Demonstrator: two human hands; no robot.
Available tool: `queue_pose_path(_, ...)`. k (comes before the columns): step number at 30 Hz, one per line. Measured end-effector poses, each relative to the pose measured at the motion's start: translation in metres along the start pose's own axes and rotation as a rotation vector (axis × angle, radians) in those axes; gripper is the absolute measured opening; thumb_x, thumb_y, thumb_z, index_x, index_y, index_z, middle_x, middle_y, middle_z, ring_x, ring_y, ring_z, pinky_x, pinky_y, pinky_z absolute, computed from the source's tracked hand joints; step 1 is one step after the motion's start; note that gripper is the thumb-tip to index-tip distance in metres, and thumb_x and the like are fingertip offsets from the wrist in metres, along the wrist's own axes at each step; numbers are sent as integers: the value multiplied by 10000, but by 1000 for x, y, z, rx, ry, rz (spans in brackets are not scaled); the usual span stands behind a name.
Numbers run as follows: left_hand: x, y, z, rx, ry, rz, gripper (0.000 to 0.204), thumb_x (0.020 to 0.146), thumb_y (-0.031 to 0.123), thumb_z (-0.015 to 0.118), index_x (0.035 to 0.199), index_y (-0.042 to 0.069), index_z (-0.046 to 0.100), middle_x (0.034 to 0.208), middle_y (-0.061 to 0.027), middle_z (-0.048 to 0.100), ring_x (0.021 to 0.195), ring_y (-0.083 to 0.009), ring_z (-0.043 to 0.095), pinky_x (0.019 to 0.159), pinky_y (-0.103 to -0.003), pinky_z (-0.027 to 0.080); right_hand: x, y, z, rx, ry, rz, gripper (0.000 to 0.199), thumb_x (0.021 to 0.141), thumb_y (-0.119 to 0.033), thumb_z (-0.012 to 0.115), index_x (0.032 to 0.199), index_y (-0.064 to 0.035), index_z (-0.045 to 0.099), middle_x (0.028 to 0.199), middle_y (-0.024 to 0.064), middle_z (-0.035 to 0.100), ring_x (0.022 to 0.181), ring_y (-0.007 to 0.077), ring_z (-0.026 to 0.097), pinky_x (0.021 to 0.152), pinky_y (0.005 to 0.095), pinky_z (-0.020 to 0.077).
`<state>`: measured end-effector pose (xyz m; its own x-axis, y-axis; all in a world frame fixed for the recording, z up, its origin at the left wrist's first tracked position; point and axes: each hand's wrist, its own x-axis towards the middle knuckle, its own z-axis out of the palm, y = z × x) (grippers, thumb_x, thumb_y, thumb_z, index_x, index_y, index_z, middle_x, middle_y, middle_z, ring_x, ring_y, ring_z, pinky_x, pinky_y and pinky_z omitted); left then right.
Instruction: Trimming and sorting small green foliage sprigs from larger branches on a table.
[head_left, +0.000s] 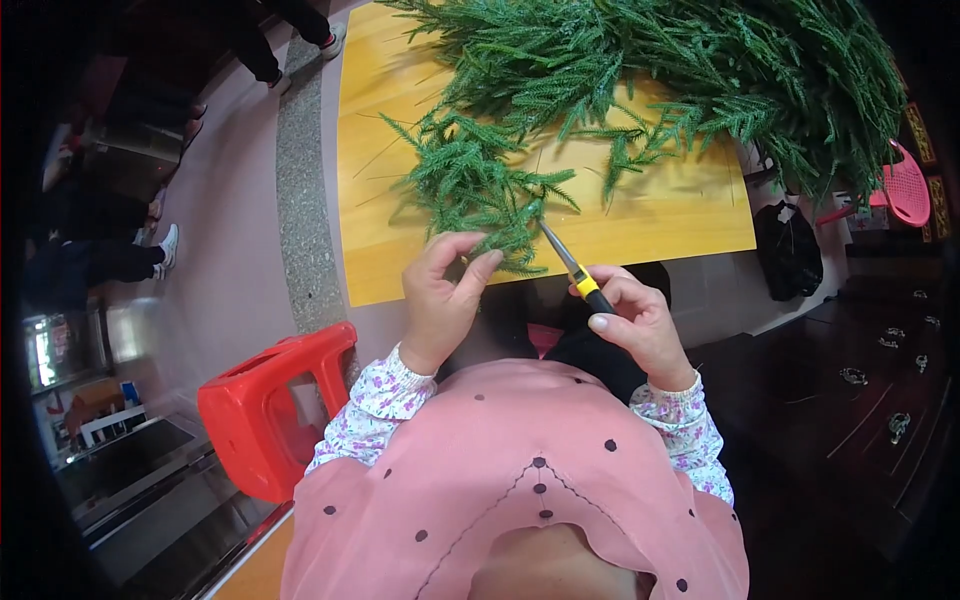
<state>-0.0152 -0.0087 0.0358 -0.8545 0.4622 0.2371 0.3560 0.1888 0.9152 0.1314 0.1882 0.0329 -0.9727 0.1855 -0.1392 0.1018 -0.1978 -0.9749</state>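
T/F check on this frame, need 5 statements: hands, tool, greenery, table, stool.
1. The right hand grips a tool with a yellow-and-black handle. True.
2. The left hand rests flat on bare wood, away from the greenery. False: its fingers pinch the near end of a green sprig bunch.
3. The tool's tip points up toward the sprig bunch. True.
4. The wooden table holds only that one bunch. False: a far larger heap of green branches lies across its far side.
5. The red plastic stool stands on the person's right. False: it stands on the floor at the person's left.
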Motion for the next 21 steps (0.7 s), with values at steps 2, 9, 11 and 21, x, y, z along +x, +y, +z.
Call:
queue_pose_path(2, 1, 4, 0, 23, 0, 14, 176, 812, 44, 714, 951, -25, 631, 840, -19, 616, 746, -84, 551, 675, -217, 450, 2, -1, 1, -83, 2, -5, 171, 749, -98, 698, 757, -29, 542, 1181, 163, 542, 1013, 224, 563, 899, 337, 423)
queue_pose_path(9, 6, 7, 2, 199, -33, 195, 185, 777, 62, 728, 911, -23, 633, 821, -88, 630, 714, -143, 583, 645, -256, 460, 12, -17, 16, -313, 45, -135, 199, 709, -67, 721, 718, -20, 527, 1151, 162, 572, 1007, 208, 555, 871, 307, 414)
queue_pose_path(11, 4, 10, 3, 178, -137, 154, 175, 776, 69, 719, 908, -9, 635, 818, -110, 629, 709, -170, 595, 640, -272, 465, 14, -19, 20, -323, 42, -97, 210, 702, -80, 730, 711, -19, 530, 1124, 162, 592, 988, 204, 561, 850, 304, 423)
queue_pose_path(21, 21, -1, -4, -552, -399, -489, 210, 906, 115, 599, 1079, 3, 559, 928, -24, 605, 782, -86, 568, 694, -235, 470, 42, -28, 18, -346, -58, -146, 222, 722, -111, 739, 732, -22, 535, 1108, 157, 603, 926, 188, 553, 782, 286, 432)
